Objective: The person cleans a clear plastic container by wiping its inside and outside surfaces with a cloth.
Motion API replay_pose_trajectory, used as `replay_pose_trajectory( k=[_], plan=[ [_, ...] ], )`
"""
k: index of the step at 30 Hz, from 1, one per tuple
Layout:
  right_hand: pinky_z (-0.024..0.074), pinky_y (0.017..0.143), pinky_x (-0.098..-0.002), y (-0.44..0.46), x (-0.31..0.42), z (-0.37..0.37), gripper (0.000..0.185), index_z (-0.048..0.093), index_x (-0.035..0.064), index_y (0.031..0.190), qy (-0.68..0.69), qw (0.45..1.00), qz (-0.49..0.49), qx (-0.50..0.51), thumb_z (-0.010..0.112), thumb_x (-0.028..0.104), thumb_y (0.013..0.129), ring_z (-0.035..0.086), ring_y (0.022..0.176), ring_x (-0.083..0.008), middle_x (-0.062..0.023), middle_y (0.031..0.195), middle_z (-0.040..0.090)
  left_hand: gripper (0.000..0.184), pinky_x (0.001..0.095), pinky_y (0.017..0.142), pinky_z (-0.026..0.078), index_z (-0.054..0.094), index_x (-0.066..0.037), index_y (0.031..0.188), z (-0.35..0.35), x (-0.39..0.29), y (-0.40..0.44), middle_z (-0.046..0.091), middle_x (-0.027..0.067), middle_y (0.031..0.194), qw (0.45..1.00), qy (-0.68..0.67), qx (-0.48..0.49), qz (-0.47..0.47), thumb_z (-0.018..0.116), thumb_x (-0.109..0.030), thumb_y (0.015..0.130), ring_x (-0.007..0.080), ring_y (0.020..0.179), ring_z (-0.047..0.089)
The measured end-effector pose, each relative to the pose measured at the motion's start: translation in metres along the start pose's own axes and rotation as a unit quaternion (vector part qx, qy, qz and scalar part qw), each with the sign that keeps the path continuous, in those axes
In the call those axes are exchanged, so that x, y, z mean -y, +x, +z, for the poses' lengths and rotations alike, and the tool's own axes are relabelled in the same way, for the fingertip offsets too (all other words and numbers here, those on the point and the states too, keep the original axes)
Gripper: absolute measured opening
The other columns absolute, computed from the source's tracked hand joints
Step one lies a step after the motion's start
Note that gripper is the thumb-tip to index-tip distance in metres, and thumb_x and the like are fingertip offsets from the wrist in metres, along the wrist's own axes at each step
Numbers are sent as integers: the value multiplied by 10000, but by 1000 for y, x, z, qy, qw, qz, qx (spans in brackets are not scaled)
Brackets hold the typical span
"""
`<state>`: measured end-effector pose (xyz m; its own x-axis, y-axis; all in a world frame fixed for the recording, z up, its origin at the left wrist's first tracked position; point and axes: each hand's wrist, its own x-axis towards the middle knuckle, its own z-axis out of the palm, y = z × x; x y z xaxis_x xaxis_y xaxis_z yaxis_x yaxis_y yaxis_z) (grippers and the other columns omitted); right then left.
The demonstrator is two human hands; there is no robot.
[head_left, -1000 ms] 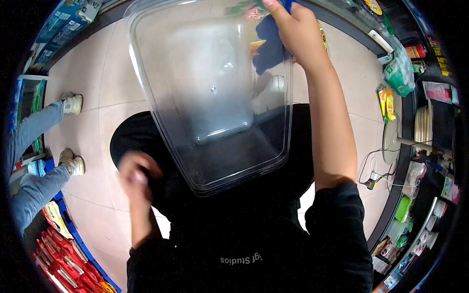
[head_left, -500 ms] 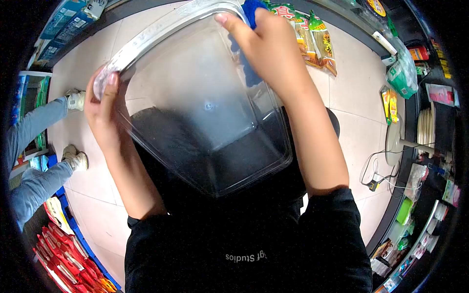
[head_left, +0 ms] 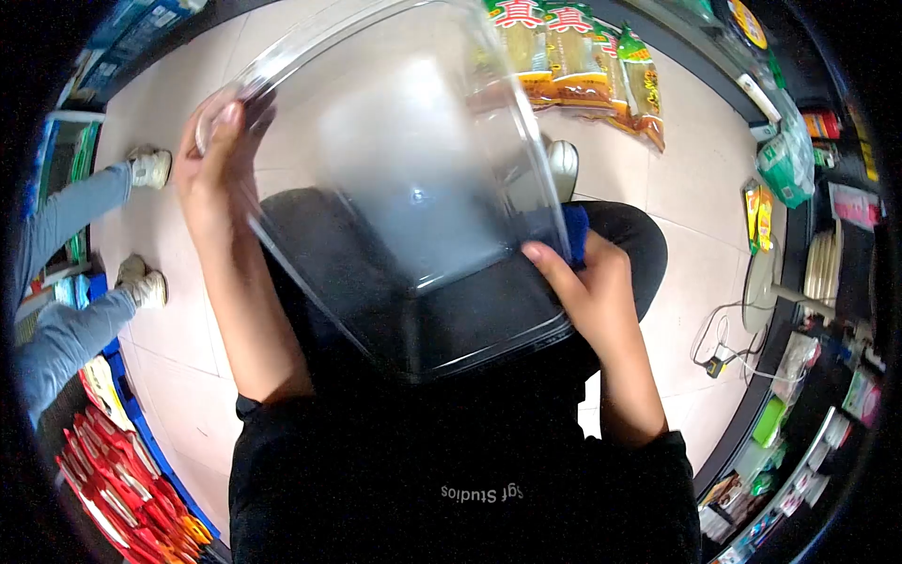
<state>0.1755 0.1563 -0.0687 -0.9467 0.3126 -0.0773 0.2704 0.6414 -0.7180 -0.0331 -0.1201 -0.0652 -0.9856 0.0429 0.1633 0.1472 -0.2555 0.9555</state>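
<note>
A clear plastic container [head_left: 413, 188] is tilted above my lap. My left hand [head_left: 214, 150] grips its upper left rim, thumb on the near side and fingers behind. At the container's right edge, my right hand [head_left: 587, 282] presses a dark blue cloth [head_left: 576, 233] to the rim, with the thumb on the clear wall. Part of the cloth is hidden behind the hand. Beyond the container, several yellow and green food packets [head_left: 573, 61] lie on the floor, some of them seen partly through the plastic.
Another person's legs [head_left: 75, 343] in jeans and light shoes are at the left. Red packets [head_left: 127, 484] fill a blue crate at lower left. Shelves of goods [head_left: 827, 254] line the right, near a white cable [head_left: 722, 343] and two yellow packets [head_left: 757, 214] on the floor.
My left hand has come up and taken hold of the container's rim. My right hand has moved with the cloth from the top down to the right edge. The food packets are more visible.
</note>
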Motion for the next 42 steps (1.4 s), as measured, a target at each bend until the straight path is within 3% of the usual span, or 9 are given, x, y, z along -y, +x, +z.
replay_pose_trajectory(
  k=[8,10,14,18,23,26,31,36,42],
  plan=[
    [398,627,-205,9,5,-60,211,646,58,901,191,969,138,-68,633,268,890,507,700,-57,11,777,614,415,409,964,418,551,80,1142,28,-7,2,603,222,1132,993,108,42,4,544,-243,881,317,1094,566],
    [452,680,-228,24,14,-80,262,639,27,996,279,933,108,-202,651,251,860,585,696,-118,-31,800,641,303,329,833,450,588,48,1029,42,-18,-6,654,160,987,997,77,-6,23,598,-197,852,253,950,622],
    [500,827,-400,36,37,-112,444,490,-74,1194,407,907,-39,-102,549,146,814,610,959,-281,-203,1059,607,248,282,802,452,600,40,1002,45,-27,1,670,147,955,997,71,27,5,611,-148,841,227,919,637],
    [498,862,-371,48,88,-72,464,492,-103,1188,445,889,-92,-63,536,59,755,631,917,-303,-210,1059,613,298,296,859,420,596,37,1052,45,-7,4,666,158,974,999,-33,-4,-9,541,-176,851,242,948,622],
    [511,746,-344,72,101,4,293,552,-56,1031,32,988,-145,44,605,147,826,636,798,-275,-143,907,632,615,342,989,334,548,52,1169,41,-9,-6,605,179,1149,999,5,52,11,527,-296,663,260,1131,523],
    [520,708,-405,76,77,37,354,536,-27,1056,-275,938,-210,18,653,193,806,617,779,-354,-210,924,606,655,346,1021,311,543,55,1176,33,8,-3,585,177,1187,995,11,82,53,539,-321,640,268,1146,516],
    [513,806,-455,56,85,43,783,335,348,1402,-312,927,-158,135,736,279,733,500,1090,-419,-231,1349,361,665,364,1024,323,537,63,1175,39,24,-3,574,177,1195,994,-59,74,53,550,-343,648,278,1151,512],
    [519,793,-437,60,65,76,709,413,308,1360,-276,929,-218,113,735,283,729,520,1039,-388,-224,1327,374,532,368,956,379,544,81,1170,34,27,-6,608,222,1129,988,-72,91,97,416,-342,875,319,1092,560],
    [552,691,-376,61,58,102,224,596,121,995,-263,880,-373,132,555,154,777,570,892,-308,-131,1067,494,596,369,937,366,541,89,1179,33,28,-9,597,234,1148,996,-26,59,68,351,-367,845,324,1072,557]
  ],
)
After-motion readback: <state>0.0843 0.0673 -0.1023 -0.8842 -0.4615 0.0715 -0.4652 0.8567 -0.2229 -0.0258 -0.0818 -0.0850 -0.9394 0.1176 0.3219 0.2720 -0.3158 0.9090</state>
